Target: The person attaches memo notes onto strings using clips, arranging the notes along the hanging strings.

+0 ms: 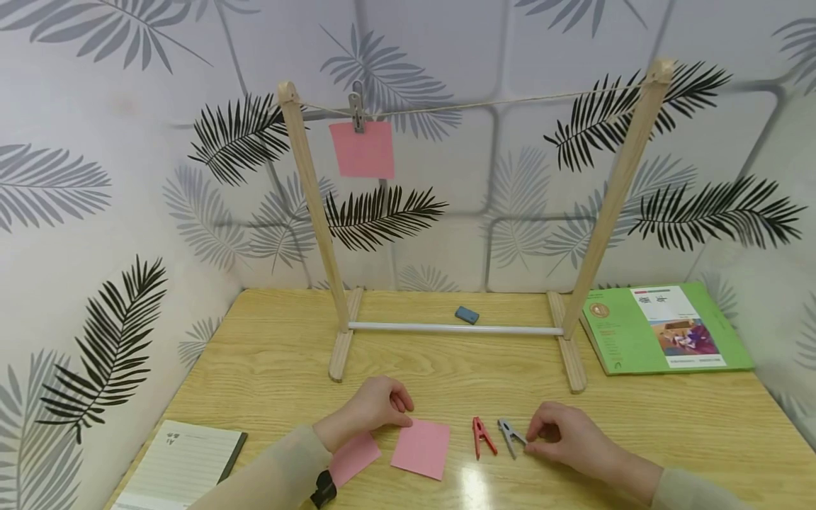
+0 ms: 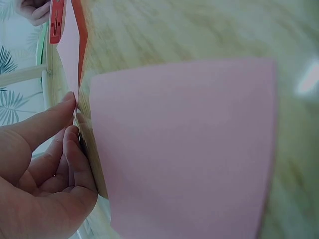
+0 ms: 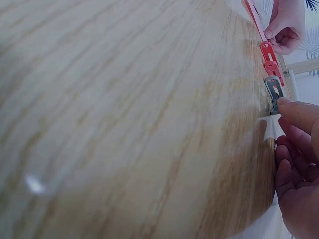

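The left hand (image 1: 376,405) is arching over the pink note (image 1: 421,450) just to the left of the red clip (image 1: 483,437); its grip is closing to a narrow pinch, thumb and forefinger holding the note's far edge. The right hand (image 1: 570,435) is resting low over the bench (image 1: 440,372), just to the right of the red clip, its grip also nearly closed, thumb and forefinger pinching one leg of the grey clip (image 1: 508,433) while the other fingers are curling loosely. The pink note is appearing plain, square and nearly flat. The grey clip is lying just right of the red clip, apart from it, its two legs spreading. Farther left of the red clip, a second pink note (image 1: 353,457) is lying partly hidden by the left sleeve (image 1: 280,464).
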A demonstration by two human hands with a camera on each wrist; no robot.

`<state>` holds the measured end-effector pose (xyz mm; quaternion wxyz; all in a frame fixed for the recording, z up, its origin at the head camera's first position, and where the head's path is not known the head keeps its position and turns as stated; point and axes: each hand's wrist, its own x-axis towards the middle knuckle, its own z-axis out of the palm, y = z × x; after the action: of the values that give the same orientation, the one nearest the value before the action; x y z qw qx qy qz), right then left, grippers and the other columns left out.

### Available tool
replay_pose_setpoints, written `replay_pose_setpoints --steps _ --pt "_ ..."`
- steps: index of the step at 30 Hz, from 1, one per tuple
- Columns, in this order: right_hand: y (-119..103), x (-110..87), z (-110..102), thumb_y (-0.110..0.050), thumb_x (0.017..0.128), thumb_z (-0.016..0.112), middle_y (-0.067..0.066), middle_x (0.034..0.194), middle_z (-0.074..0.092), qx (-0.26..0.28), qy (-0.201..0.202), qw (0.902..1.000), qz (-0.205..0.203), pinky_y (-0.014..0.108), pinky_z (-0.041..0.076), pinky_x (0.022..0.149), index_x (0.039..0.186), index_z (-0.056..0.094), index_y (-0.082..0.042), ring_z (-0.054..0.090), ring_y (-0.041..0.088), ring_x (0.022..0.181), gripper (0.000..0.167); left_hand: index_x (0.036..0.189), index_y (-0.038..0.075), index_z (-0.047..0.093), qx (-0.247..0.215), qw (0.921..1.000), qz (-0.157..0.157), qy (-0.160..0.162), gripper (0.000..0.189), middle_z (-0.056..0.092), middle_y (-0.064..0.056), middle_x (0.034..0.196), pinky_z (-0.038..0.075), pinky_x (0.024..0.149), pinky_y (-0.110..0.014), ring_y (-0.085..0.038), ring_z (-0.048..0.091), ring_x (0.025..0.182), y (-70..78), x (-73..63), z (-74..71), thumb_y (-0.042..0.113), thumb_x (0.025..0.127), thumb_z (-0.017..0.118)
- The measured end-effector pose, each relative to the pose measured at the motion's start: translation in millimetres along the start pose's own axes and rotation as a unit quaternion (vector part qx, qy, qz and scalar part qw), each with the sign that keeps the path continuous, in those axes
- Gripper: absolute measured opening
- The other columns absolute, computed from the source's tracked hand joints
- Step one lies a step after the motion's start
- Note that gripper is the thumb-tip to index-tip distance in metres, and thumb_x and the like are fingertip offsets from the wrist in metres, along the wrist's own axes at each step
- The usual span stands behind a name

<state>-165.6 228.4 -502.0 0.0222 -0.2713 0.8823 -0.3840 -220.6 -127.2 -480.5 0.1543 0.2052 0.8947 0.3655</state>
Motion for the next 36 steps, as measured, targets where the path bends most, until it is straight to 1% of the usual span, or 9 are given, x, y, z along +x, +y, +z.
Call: replay_pose_setpoints --steps 4,7,11,15,22,28,33,36 --pt "0.7 0.2 0.4 -0.020 0.083 0.080 -0.010 0.084 0.062 0.000 0.005 1.0000 -0.006 0.018 0.049 0.064 0.080 0.067 -0.021 0.054 -0.005 0.076 0.014 0.087 0.005 0.071 0.000 1.0000 0.004 0.004 0.020 0.064 -0.001 0.075 0.048 0.063 -0.020 -0.006 0.055 0.068 -0.1 0.7 -0.3 0.006 0.074 0.086" --pt "1.3 0.3 0.7 -0.019 0.083 0.080 -0.010 0.083 0.063 -0.002 0.010 0.9999 -0.014 0.019 0.049 0.064 0.080 0.066 -0.021 0.055 -0.005 0.076 0.014 0.086 0.005 0.071 -0.002 1.0000 0.002 0.004 0.019 0.065 0.000 0.075 0.048 0.063 -0.019 -0.005 0.055 0.067 0.3 0.8 -0.8 0.007 0.074 0.086" --pt "2.5 0.2 0.3 -0.020 0.084 0.080 -0.011 0.084 0.062 -0.001 0.007 1.0000 -0.003 0.018 0.049 0.064 0.080 0.067 -0.022 0.054 -0.005 0.076 0.014 0.079 0.007 0.075 -0.005 1.0000 0.001 0.000 0.011 0.067 0.002 0.071 0.047 0.059 -0.018 -0.004 0.055 0.064 1.0 0.4 -0.9 0.007 0.076 0.085" --pt "3.5 -0.2 0.3 -0.020 0.084 0.079 -0.012 0.083 0.062 -0.001 0.006 1.0000 0.005 0.019 0.048 0.064 0.080 0.067 -0.022 0.053 -0.005 0.076 0.013 0.077 0.008 0.077 -0.007 1.0000 -0.002 -0.001 0.007 0.068 0.001 0.069 0.046 0.056 -0.018 -0.003 0.055 0.061 1.5 -0.1 -0.8 0.007 0.077 0.084" --pt "5.2 -0.2 1.3 -0.022 0.086 0.078 -0.014 0.084 0.063 0.002 0.007 0.9998 0.021 0.018 0.047 0.064 0.080 0.068 -0.023 0.052 -0.006 0.076 0.012 0.077 0.008 0.076 0.005 0.9999 0.011 0.000 0.007 0.067 0.002 0.068 0.046 0.057 -0.018 -0.002 0.054 0.061 -1.7 -0.4 0.5 0.007 0.078 0.083" --pt "7.1 -1.1 2.0 -0.021 0.085 0.078 -0.014 0.084 0.064 0.002 0.020 0.9996 0.021 0.019 0.047 0.064 0.080 0.068 -0.023 0.052 -0.006 0.075 0.012 0.080 0.008 0.074 0.009 0.9999 0.010 0.006 0.010 0.067 0.002 0.070 0.048 0.059 -0.019 -0.004 0.057 0.063 -4.1 0.8 0.1 0.006 0.077 0.083" --pt "5.2 -1.2 -0.5 -0.020 0.086 0.078 -0.013 0.083 0.064 0.013 0.023 0.9986 0.045 0.018 0.047 0.065 0.081 0.069 -0.021 0.052 -0.005 0.075 0.011 0.081 0.007 0.075 0.013 0.9997 0.019 0.008 0.008 0.069 0.000 0.072 0.048 0.059 -0.018 -0.004 0.058 0.064 -2.5 0.8 -1.6 0.007 0.079 0.083" --pt "3.1 -1.6 -2.7 -0.020 0.086 0.077 -0.012 0.083 0.064 0.020 0.023 0.9977 0.060 0.018 0.048 0.065 0.081 0.069 -0.020 0.053 -0.005 0.074 0.009 0.081 0.006 0.074 0.013 0.9997 0.022 0.004 0.013 0.068 0.000 0.072 0.048 0.059 -0.018 -0.004 0.057 0.064 -0.5 0.2 -2.2 0.008 0.075 0.085"
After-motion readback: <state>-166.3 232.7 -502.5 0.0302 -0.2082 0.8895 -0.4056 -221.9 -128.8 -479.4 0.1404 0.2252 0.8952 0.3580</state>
